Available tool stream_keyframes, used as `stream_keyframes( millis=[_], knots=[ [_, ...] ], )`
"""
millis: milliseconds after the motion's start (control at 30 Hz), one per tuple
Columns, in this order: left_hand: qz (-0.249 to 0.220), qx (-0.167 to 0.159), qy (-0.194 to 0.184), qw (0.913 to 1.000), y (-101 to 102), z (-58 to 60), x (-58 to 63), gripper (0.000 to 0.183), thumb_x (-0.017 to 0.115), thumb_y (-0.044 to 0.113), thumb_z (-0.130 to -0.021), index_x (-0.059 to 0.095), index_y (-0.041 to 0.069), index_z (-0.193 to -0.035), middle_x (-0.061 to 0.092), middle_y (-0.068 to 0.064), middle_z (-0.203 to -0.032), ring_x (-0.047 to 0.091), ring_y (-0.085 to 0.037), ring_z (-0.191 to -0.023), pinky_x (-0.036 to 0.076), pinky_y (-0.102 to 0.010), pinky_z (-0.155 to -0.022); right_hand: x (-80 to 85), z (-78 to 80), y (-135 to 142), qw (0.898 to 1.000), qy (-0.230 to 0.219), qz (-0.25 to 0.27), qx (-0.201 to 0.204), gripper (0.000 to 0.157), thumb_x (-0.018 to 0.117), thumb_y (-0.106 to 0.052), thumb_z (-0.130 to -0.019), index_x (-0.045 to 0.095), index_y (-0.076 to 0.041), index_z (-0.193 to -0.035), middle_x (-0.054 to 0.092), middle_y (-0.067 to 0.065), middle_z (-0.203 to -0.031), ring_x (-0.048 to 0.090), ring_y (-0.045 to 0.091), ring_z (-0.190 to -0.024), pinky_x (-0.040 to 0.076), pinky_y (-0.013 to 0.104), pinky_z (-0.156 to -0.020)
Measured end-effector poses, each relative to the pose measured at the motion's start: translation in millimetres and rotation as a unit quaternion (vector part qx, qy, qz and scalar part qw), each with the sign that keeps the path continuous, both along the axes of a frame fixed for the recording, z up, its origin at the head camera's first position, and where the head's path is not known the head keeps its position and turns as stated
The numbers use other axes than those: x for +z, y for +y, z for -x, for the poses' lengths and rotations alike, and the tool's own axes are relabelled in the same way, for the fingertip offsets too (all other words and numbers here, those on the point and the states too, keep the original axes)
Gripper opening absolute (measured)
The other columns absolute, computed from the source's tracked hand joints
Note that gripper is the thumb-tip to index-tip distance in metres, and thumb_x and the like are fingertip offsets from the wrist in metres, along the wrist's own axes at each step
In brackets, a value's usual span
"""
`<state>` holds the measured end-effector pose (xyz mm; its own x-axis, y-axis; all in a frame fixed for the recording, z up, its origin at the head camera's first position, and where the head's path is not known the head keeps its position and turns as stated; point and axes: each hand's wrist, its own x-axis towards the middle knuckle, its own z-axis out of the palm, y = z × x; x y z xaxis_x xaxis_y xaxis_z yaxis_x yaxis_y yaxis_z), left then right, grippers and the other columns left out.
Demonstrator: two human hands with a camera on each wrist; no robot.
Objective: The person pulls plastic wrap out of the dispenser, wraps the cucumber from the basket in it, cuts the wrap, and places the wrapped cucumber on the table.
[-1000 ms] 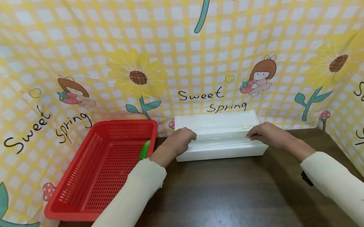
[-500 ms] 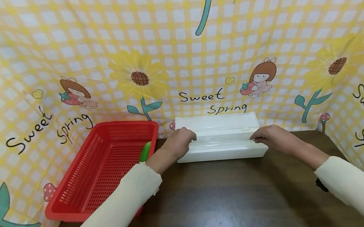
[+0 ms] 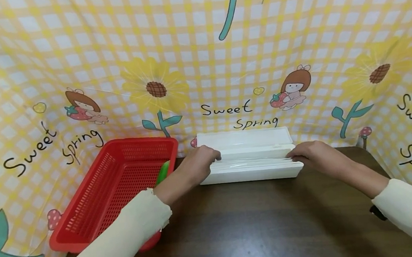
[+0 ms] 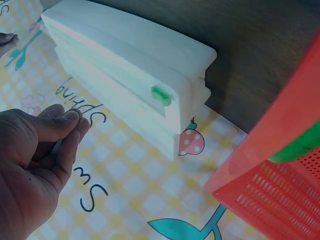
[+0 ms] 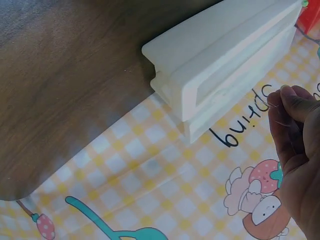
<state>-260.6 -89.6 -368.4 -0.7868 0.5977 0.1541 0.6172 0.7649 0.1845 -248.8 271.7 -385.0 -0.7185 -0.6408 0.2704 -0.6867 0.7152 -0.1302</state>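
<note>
1. Film, clear and glossy, runs between the person's two hands in the head view, across the opening of a long white box. That box sits at the far side of the dark wooden table, close to the checked cloth, its lid raised at the back. The left hand pinches the film near the box's left end; the right hand pinches it near the right end. Over on the person's left, a red basket has something green in it, close to the left forearm.

2. From the left wrist, I see thumb and fingers pressed together at the tips, though what lies between them is too fine to make out. A small green tab shows on the white box.

3. From the right wrist, the fingertips meet the thumb, with thin, see-through wisps of film at them. The box's near end is well apart from that hand.
</note>
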Motion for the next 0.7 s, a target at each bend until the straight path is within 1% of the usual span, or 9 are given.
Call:
stream_keyframes(
  millis=[200, 300, 500, 700],
  knots=[
    [0.015, -0.020, 0.025, 0.9994, -0.8, -9.3, 8.0, 0.033, 0.059, -0.011, -0.084, 0.075, 0.010, -0.104, 0.074, -0.004, -0.102, 0.070, -0.017, -0.094, 0.056, -0.031, -0.081, 6.0, -10.5, 2.4, 1.000, 0.025, 0.007, 0.012, 0.023, 0.072, -0.002, -0.081, 0.074, -0.011, -0.101, 0.072, -0.004, -0.096, 0.068, 0.011, -0.088, 0.055, 0.030, -0.072],
    [0.019, -0.028, 0.037, 0.9988, -2.4, -14.2, 12.0, 0.034, 0.060, -0.012, -0.083, 0.075, 0.010, -0.105, 0.074, -0.004, -0.100, 0.069, -0.017, -0.092, 0.056, -0.030, -0.080, 10.6, -17.4, 2.0, 0.999, 0.039, 0.012, 0.016, 0.025, 0.072, 0.000, -0.080, 0.074, -0.011, -0.102, 0.072, -0.004, -0.096, 0.068, 0.011, -0.087, 0.055, 0.030, -0.071],
    [-0.011, -0.046, 0.054, 0.9975, -6.4, -25.7, 21.0, 0.032, 0.063, -0.012, -0.081, 0.074, 0.008, -0.103, 0.074, -0.005, -0.096, 0.068, -0.019, -0.088, 0.056, -0.030, -0.078, 21.9, -33.1, -0.2, 0.998, 0.061, 0.018, 0.009, 0.026, 0.072, 0.000, -0.080, 0.073, -0.013, -0.102, 0.072, -0.005, -0.095, 0.067, 0.009, -0.086, 0.055, 0.029, -0.070],
    [-0.025, -0.056, 0.077, 0.9952, -10.5, -39.3, 28.1, 0.035, 0.058, -0.016, -0.080, 0.074, 0.007, -0.101, 0.073, -0.006, -0.094, 0.067, -0.019, -0.087, 0.055, -0.030, -0.077, 31.7, -47.3, -2.3, 0.996, 0.086, 0.029, 0.012, 0.031, 0.075, 0.000, -0.076, 0.073, -0.016, -0.103, 0.071, -0.008, -0.093, 0.067, 0.007, -0.084, 0.054, 0.026, -0.068]
  ],
)
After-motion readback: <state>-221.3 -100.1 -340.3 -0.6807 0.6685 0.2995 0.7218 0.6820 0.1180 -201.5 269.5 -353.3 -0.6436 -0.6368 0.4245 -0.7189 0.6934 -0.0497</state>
